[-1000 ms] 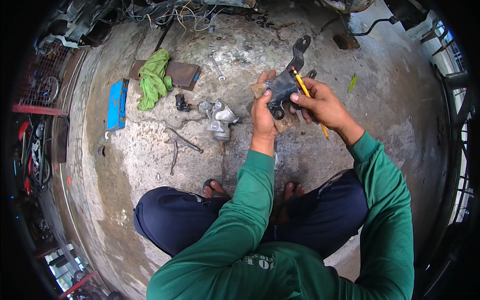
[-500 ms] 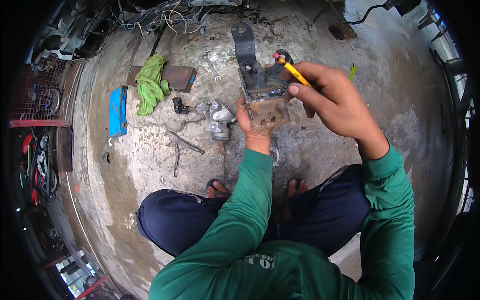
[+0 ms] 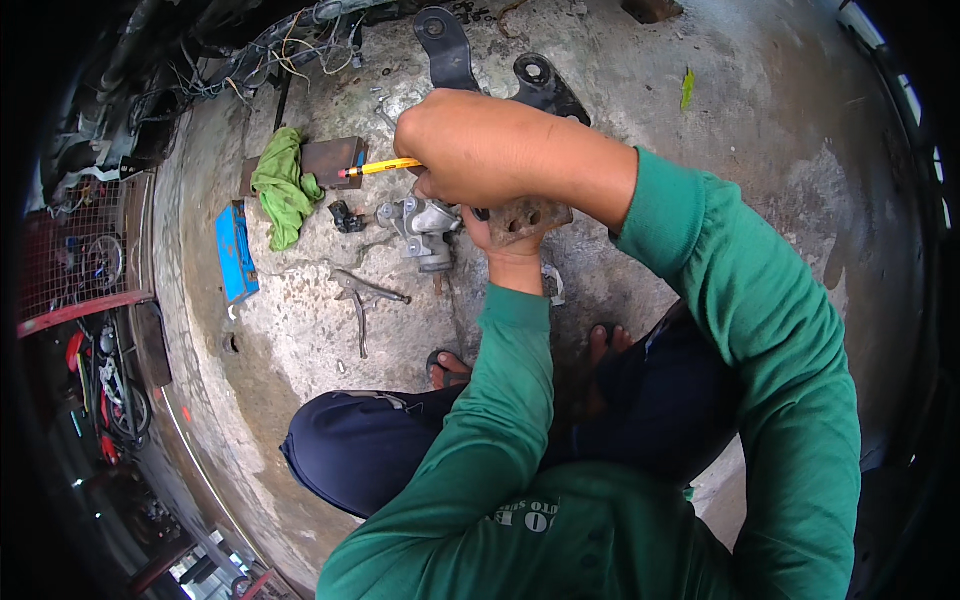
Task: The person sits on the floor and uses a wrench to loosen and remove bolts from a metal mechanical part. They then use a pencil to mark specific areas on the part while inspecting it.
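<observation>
A black metal bracket (image 3: 548, 90) with two eyed arms and a rusty plate at its near end is held up in front of me. From beneath, my left hand (image 3: 500, 243) is closed around its near left part, fingers mostly hidden. My right hand (image 3: 455, 135) lies across the bracket and covers its middle. It is closed on a yellow pencil (image 3: 380, 167), whose pink eraser end points left; the writing tip is out of sight behind the hand. Just left of my left hand, a grey cast-metal part (image 3: 425, 228) rests on the floor.
On the concrete floor lie a small black part (image 3: 346, 216), locking pliers (image 3: 370, 290), and a green cloth (image 3: 285, 190) draped over a brown block (image 3: 345, 153). Farther left is a blue case (image 3: 236, 255). Loose wires (image 3: 285, 60) hang at the far left. A wrench (image 3: 386, 118) is partly covered.
My right hand has swung left across the bracket, and the pencil's eraser end now points left. The bracket has shifted slightly left and away in the view.
</observation>
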### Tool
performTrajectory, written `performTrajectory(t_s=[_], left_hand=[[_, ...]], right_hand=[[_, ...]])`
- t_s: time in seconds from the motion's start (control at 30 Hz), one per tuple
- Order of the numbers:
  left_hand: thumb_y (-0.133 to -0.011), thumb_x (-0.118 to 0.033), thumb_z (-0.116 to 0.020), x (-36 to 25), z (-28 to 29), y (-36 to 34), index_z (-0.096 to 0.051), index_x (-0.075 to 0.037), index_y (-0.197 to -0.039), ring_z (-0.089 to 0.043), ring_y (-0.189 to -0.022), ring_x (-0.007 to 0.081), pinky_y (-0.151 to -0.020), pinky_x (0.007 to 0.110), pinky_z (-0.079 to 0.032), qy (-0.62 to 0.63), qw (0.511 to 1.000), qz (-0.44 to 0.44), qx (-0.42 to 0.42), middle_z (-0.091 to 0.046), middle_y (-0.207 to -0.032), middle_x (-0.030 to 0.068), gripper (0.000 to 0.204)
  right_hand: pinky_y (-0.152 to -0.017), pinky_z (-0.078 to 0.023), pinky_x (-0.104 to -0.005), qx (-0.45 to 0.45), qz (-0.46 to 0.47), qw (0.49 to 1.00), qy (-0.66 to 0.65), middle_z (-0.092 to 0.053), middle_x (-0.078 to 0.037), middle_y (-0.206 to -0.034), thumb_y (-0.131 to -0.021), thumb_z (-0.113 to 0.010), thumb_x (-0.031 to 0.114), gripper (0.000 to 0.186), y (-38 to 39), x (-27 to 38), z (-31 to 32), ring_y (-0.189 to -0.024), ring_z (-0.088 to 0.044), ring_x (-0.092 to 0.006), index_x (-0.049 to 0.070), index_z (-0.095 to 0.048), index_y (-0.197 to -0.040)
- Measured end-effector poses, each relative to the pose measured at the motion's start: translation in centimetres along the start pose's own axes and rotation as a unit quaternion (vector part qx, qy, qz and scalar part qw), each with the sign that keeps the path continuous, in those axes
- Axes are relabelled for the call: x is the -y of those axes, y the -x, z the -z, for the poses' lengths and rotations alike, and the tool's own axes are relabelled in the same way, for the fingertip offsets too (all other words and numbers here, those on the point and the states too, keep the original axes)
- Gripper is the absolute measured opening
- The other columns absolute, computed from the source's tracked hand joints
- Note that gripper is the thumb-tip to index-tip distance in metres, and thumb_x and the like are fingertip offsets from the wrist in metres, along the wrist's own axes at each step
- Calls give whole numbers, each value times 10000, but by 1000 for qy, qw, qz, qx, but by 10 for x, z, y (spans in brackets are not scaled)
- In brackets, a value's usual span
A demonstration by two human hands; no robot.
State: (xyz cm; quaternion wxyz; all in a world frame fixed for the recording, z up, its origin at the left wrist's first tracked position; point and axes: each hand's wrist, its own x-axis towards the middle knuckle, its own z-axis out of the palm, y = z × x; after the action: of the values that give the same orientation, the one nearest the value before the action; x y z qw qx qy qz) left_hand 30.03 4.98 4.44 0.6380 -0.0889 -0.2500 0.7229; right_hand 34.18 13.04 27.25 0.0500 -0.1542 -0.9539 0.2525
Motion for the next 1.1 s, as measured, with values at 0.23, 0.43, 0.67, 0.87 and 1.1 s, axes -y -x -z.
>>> performTrajectory(t_s=[0.23,0.43,0.67,0.87,1.1], left_hand=[[-1099,-442,-336,-2,3,-8,-437,-72,-1485,-432,-1420,314,-1214,552,-294,-51,998,-26,-30,-471,-1519,159,544],[-1088,-443,-296,6,-13,-16,-424,-81,-1532,-414,-1450,367,-1210,581,-304,-35,999,-25,-31,-466,-1541,179,587],[-999,-512,-479,25,-27,-20,-308,-69,-1604,-342,-1465,514,-1189,741,-247,-93,995,-26,-27,-354,-1615,244,770],[-952,-517,-569,28,-21,-20,-278,-86,-1623,-312,-1486,514,-1202,752,-207,-91,995,-31,5,-331,-1635,236,849],[-964,-509,-532,26,-27,-22,-258,-84,-1629,-293,-1495,520,-1192,777,-183,-81,996,-38,-2,-316,-1640,246,836]], right_hand=[[-766,-558,-487,-15,-1,999,-31,-707,-240,-819,-866,-749,182,238,10,-12,2,-838,-714,-414,-44,-737,-941],[-776,-552,-504,-60,-27,993,-96,-701,-267,-843,-903,-683,200,257,12,-22,8,-857,-704,-441,-44,-730,-965],[-612,-489,-340,-240,-31,962,-128,-671,-71,-756,-975,-684,220,259,29,-23,40,-657,-617,-155,-27,-697,-1054],[-579,-445,-297,-214,-116,927,-285,-611,-16,-709,-949,-648,112,146,43,-7,69,-652,-535,-82,-32,-657,-967],[-550,-444,-275,-231,-75,947,-210,-661,-12,-775,-993,-676,208,238,43,-23,59,-622,-557,-74,-14,-689,-1077]])
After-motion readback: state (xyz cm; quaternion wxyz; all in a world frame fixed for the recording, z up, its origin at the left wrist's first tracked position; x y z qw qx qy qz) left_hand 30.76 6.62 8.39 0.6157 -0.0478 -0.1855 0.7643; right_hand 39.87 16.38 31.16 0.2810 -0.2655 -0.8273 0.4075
